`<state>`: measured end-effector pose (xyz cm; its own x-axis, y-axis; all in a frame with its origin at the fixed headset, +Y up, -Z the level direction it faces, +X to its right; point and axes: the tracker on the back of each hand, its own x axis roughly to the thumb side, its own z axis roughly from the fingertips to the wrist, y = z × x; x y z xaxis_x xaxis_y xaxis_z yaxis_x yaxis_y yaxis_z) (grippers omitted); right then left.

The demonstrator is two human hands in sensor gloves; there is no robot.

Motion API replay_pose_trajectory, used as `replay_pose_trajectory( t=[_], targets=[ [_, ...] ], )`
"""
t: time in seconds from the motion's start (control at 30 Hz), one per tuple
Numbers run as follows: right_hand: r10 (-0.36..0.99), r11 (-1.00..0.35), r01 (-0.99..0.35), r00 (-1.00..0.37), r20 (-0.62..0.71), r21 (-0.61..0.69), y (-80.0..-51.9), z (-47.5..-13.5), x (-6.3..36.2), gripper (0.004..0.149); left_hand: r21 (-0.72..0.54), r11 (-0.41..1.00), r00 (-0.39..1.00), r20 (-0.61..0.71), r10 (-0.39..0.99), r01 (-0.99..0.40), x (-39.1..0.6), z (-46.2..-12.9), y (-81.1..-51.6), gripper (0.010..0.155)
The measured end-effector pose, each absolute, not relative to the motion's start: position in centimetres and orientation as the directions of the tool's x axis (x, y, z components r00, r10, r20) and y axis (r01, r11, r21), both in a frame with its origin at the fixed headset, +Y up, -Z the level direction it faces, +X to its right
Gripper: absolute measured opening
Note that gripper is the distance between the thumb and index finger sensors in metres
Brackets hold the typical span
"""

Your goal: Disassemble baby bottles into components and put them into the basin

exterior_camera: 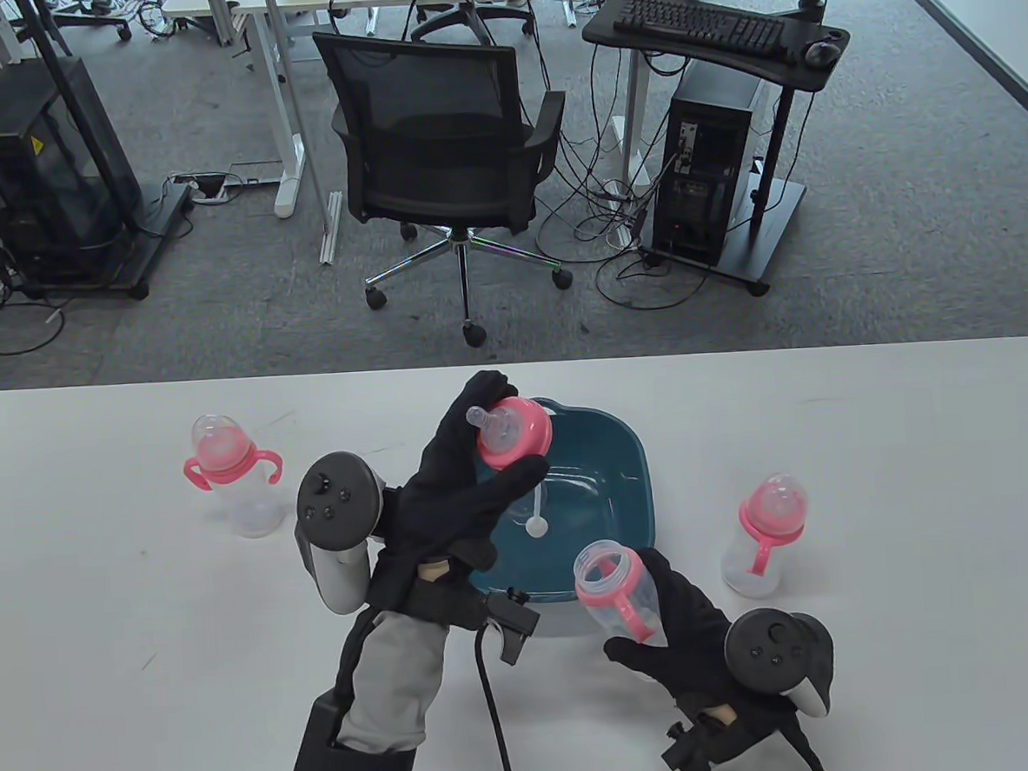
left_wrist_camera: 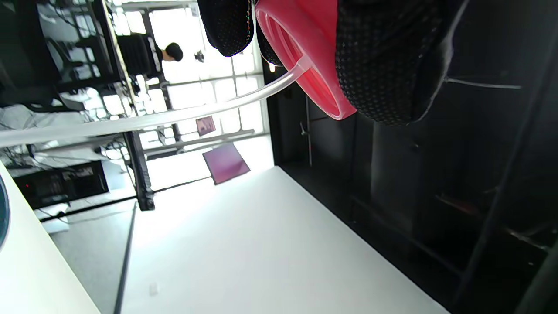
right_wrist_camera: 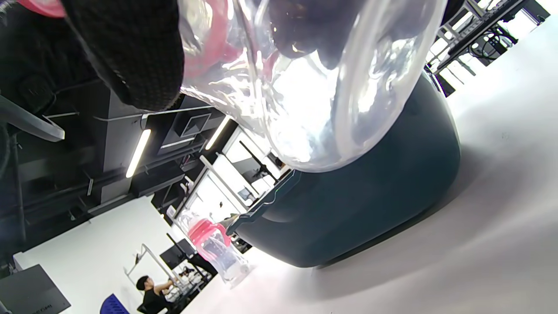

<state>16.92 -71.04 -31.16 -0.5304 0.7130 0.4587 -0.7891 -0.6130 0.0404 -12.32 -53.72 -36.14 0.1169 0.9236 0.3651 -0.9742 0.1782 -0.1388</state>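
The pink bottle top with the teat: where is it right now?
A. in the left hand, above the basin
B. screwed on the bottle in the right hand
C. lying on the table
A: the left hand pinches the pink collar with teat above the teal basin, its straw hanging down; the right hand holds the open bottle body.
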Motion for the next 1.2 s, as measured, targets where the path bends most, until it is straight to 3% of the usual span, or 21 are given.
replay_pose_trajectory(
  t=[0.37,0.73,1.2],
  targets=[
    [0.726,-0.59,-0.807,-0.519,0.451,0.023,-70.9,-31.2,17.6,0.093,0.034,0.311,0.31,0.217,0.926,-0.95,-13.0,-40.3,-58.6,0.08],
    [0.722,-0.598,-0.801,-0.53,0.445,0.016,-70.9,-31.3,17.9,0.093,-0.001,0.509,0.507,0.1,0.856,-0.861,-11.7,-42.4,-63.8,0.08],
    [0.716,-0.61,-0.792,-0.54,0.442,0.02,-71.0,-31.3,17.8,0.093,-0.073,0.747,0.745,0.051,0.665,-0.661,-9.4,-42.6,-67.2,0.081]
  ],
)
